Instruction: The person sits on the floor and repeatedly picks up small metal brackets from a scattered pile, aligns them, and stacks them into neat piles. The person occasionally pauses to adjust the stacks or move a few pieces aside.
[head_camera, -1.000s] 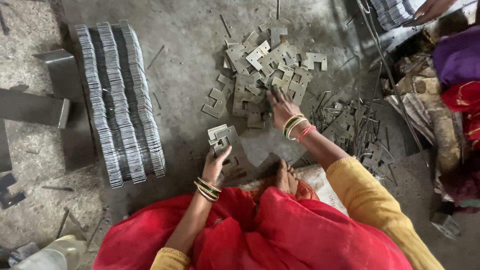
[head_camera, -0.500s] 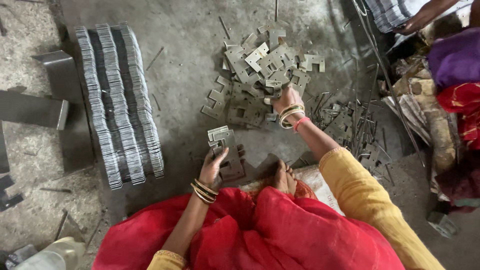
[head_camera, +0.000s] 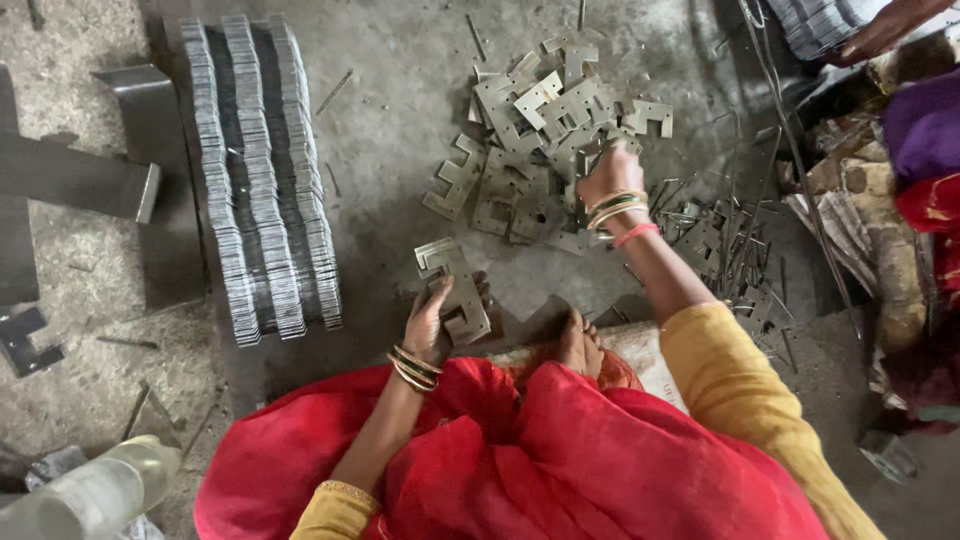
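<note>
Down on a grey workshop floor (head_camera: 400, 150), seen from the head camera, a seated person in a red wrap (head_camera: 520, 460) sorts stamped metal plates. The left hand (head_camera: 432, 322) is closed around a small stack of plates (head_camera: 455, 288), which juts up and away from the palm, standing on the floor. The right hand (head_camera: 610, 175) reaches forward into a loose pile of plates (head_camera: 540, 140), fingers curled on a piece there; whether it is fully gripped cannot be told. Left of the held stack, well apart, lie long packed rows of plates (head_camera: 262, 170). Another person's hand (head_camera: 885, 28) shows at the upper right corner.
</note>
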